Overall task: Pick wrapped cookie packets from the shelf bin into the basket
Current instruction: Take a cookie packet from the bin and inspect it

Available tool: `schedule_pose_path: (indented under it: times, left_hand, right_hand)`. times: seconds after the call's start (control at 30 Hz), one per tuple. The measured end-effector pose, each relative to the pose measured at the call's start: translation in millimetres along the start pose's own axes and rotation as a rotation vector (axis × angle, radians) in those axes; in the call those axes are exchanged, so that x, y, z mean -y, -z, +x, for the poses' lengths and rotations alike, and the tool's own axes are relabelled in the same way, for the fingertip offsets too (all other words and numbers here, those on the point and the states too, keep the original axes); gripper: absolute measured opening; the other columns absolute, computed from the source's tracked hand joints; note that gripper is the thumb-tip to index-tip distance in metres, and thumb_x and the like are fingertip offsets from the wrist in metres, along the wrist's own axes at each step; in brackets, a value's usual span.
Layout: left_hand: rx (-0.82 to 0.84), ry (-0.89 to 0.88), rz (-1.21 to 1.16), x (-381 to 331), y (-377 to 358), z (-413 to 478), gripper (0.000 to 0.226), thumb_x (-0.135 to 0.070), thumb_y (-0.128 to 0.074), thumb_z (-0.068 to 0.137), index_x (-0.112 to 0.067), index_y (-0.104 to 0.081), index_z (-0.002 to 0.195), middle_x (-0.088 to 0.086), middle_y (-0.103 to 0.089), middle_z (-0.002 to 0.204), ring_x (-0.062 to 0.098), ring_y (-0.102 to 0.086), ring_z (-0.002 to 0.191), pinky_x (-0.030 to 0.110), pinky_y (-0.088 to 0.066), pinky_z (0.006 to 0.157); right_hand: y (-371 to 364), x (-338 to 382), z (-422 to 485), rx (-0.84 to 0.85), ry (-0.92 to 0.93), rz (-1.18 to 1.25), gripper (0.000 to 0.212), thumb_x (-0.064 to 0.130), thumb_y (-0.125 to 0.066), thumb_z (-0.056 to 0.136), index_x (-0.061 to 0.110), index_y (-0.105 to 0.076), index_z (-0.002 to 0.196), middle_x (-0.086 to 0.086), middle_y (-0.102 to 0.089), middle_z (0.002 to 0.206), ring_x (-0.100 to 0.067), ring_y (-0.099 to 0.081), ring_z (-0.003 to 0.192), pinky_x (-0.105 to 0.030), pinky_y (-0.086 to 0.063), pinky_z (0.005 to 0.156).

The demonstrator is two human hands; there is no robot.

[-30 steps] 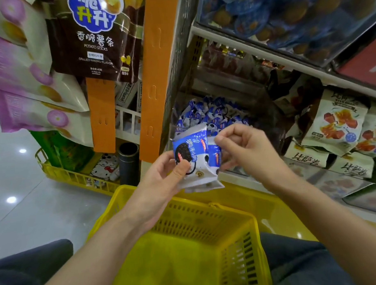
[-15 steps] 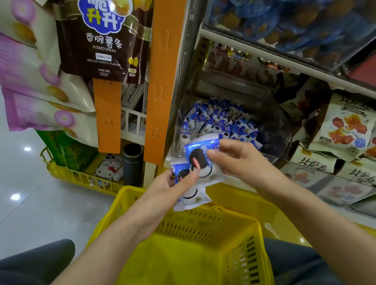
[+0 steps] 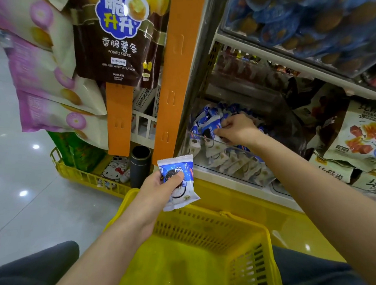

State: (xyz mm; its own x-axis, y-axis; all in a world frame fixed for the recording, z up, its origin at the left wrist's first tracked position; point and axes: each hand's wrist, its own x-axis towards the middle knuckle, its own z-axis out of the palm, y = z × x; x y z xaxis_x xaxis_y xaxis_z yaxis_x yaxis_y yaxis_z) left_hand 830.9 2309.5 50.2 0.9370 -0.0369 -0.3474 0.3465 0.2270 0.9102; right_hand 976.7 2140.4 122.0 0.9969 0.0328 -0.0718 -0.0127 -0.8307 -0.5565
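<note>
The left hand (image 3: 161, 187) hangs just above the far rim of the basket (image 3: 208, 215), thumb and fingers closed round the held packets (image 3: 178, 183). One blue-and-white cookie wrapper faces the camera and a second edge shows below it, so there are probably two stacked, though the view does not settle the count. The right hand (image 3: 235, 130) is farther off and to the right, reaching over the clear front wall of the bin (image 3: 230, 155). Its fingertips are pinched on a blue packet (image 3: 212, 127) at the top of the heap (image 3: 232, 164). The basket sits near, between the person's knees, and the part of its floor in view shows no packet.

The likeliest slip is at the left hand. The wrappers are slick and held by one end, so a lower one could slide out. The hand is over the far rim rather than the middle, so a dropped packet may land on the yellow ledge or the floor.

At the bin, lifting the pinched packet could snag its crimped edge on the front wall, or drag neighbours over it.

To the left, beyond an orange strip (image 3: 180, 78), hang a potato sticks bag (image 3: 119, 44) and other bags. A black cylinder (image 3: 140, 165) stands beside a floor basket (image 3: 81, 174).
</note>
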Motion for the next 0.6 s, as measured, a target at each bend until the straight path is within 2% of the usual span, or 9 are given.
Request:
schedule_pose_path:
  times: [0.07, 0.2, 0.37, 0.43, 0.5, 0.53, 0.6]
  left_hand:
    - [-0.004, 0.003, -0.003, -1, 1, 0, 0.021, -0.024, -0.055, 0.091, -0.015, -0.06, 0.11, 0.006, -0.072, 0.1, 0.02, -0.067, 0.096, 0.042, -0.048, 0.096]
    - [-0.005, 0.006, -0.007, -3, 1, 0, 0.019, -0.023, -0.055, 0.091, -0.014, -0.059, 0.108, 0.009, -0.071, 0.102, 0.023, -0.066, 0.098, 0.046, -0.047, 0.097]
    - [0.003, -0.013, -0.016, -5, 0, -2, 0.02, -0.024, -0.056, 0.091, -0.015, -0.059, 0.109, 0.007, -0.07, 0.104, 0.021, -0.066, 0.099, 0.045, -0.046, 0.098]
    - [0.003, -0.018, -0.012, -5, -1, -2, 0.018, -0.025, -0.056, 0.091, -0.017, -0.059, 0.107, 0.007, -0.07, 0.103, 0.021, -0.066, 0.098, 0.045, -0.047, 0.097]
    - [0.001, -0.022, -0.006, -5, -2, -2, 0.015, -0.025, -0.056, 0.091, -0.019, -0.06, 0.104, 0.006, -0.07, 0.103, 0.02, -0.066, 0.098, 0.045, -0.047, 0.097]
    - [0.002, -0.024, -0.011, -6, -2, -2, 0.014, -0.025, -0.056, 0.091, -0.02, -0.06, 0.103, 0.006, -0.071, 0.103, 0.02, -0.066, 0.098, 0.044, -0.047, 0.097]
    - [0.008, -0.031, -0.021, -7, -4, -2, 0.014, -0.026, -0.056, 0.091, -0.021, -0.06, 0.104, 0.005, -0.071, 0.103, 0.019, -0.066, 0.098, 0.042, -0.048, 0.096]
  right_hand:
    - [-2, 2, 4, 0.081, -0.033, -0.011, 0.02, 0.021, -0.065, 0.086, 0.013, -0.053, 0.072, -0.007, -0.063, 0.069, -0.01, -0.064, 0.054, -0.019, -0.054, 0.052]
    - [-5, 9, 8, 0.189, -0.035, -0.144, 0.027, 0.024, -0.064, 0.086, 0.016, -0.047, 0.066, -0.008, -0.066, 0.068, -0.012, -0.069, 0.062, -0.019, -0.054, 0.057]
    - [4, 14, 13, 0.281, -0.052, -0.337, 0.022, 0.021, -0.059, 0.089, 0.01, -0.053, 0.071, -0.016, -0.068, 0.079, -0.021, -0.072, 0.074, -0.034, -0.059, 0.075]
    - [4, 14, 14, 0.284, -0.03, -0.309, 0.02, 0.023, -0.062, 0.088, 0.011, -0.054, 0.075, -0.012, -0.068, 0.077, -0.017, -0.07, 0.069, -0.029, -0.057, 0.069]
    - [-3, 13, 12, 0.23, 0.018, -0.175, 0.017, 0.028, -0.065, 0.085, 0.014, -0.056, 0.084, -0.003, -0.064, 0.074, -0.013, -0.066, 0.064, -0.021, -0.055, 0.061]
    - [-8, 12, 11, 0.185, 0.034, -0.1, 0.019, 0.03, -0.067, 0.084, 0.016, -0.057, 0.091, 0.0, -0.062, 0.078, -0.01, -0.063, 0.065, -0.018, -0.052, 0.06]
    - [-18, 11, 10, 0.095, 0.075, -0.018, 0.031, 0.033, -0.067, 0.083, 0.019, -0.057, 0.109, 0.002, -0.059, 0.092, -0.01, -0.058, 0.077, -0.018, -0.045, 0.065]
